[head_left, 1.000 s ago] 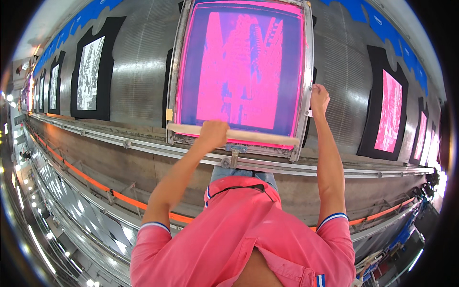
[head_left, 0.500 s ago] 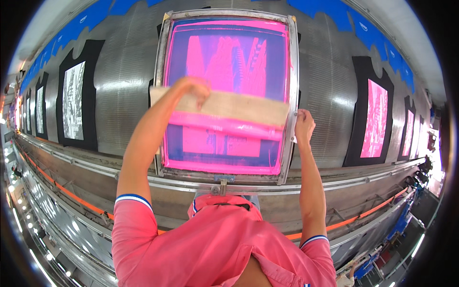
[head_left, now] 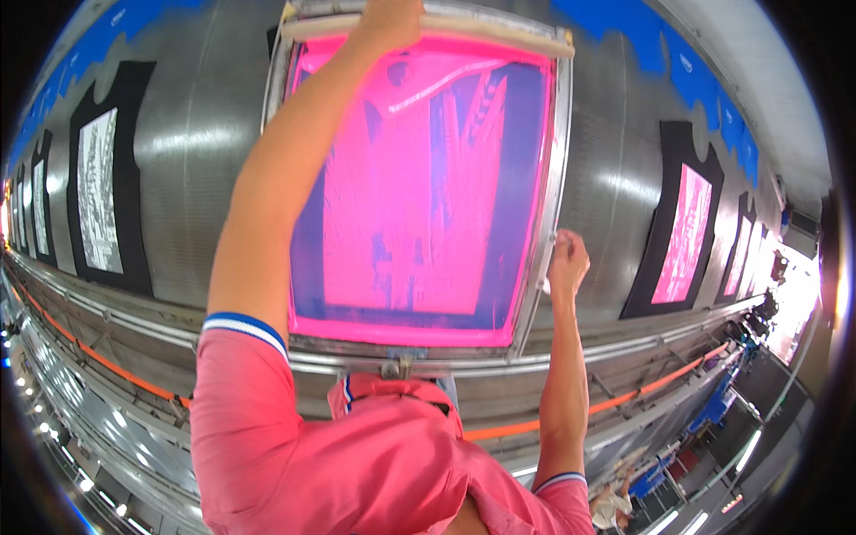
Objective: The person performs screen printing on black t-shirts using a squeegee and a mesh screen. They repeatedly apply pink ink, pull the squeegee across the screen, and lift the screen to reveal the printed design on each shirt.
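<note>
A screen-printing frame (head_left: 553,183) with metal sides lies in front of me. Its blue mesh (head_left: 522,192) is smeared with bright pink ink (head_left: 401,259). My left hand (head_left: 392,22) is closed on a long beige squeegee (head_left: 499,34), which lies across the far end of the frame. The squeegee's blade edge is hidden from here. My right hand (head_left: 568,260) has its fingers curled at the frame's right outer side, gripping that edge. What lies under the mesh cannot be seen well.
Black shirt pieces lie on the long grey table (head_left: 192,178): one with a white print (head_left: 98,192) to the left, another with a pink print (head_left: 684,232) to the right. Blue sheets (head_left: 615,27) line the far edge. A metal rail (head_left: 152,325) runs along the near side.
My left hand has pushed the squeegee from mid-screen to the far end, and pink ink now covers more of the mesh. My right hand stays at the frame's right side.
</note>
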`<state>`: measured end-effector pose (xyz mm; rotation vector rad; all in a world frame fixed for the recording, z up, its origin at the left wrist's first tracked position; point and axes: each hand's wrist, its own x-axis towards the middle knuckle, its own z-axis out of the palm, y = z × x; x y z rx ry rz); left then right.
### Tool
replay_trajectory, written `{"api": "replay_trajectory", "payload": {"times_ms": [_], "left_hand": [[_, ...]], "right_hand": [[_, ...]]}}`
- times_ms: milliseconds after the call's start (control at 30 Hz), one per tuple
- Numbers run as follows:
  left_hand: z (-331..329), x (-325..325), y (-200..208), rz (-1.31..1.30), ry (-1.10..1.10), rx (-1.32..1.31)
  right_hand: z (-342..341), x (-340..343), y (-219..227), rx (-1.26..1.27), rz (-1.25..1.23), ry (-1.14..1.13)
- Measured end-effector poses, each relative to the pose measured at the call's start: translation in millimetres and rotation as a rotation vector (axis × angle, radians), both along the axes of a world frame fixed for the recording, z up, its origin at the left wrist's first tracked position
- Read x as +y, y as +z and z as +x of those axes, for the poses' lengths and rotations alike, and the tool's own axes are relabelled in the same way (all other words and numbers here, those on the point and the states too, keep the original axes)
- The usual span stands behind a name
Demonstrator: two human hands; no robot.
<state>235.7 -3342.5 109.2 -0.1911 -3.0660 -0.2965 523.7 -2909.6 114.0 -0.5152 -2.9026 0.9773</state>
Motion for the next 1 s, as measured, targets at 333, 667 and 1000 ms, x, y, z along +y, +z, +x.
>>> {"api": "replay_trajectory", "payload": {"times_ms": [333,667,1000], "left_hand": [[150.2,25.1,8.9,0.025,-0.030,-0.101],[448.1,82.4,-0.1,0.266,-0.076,0.098],[593.8,118.4,16.1,0.257,-0.027,0.072]], "right_hand": [[-5.6,2.5,5.8,-0.053,-0.039,-0.055],[-16.7,-5.2,13.5,-0.065,-0.050,-0.034],[-20.8,13.4,2.9,0.064,-0.103,0.007]]}}
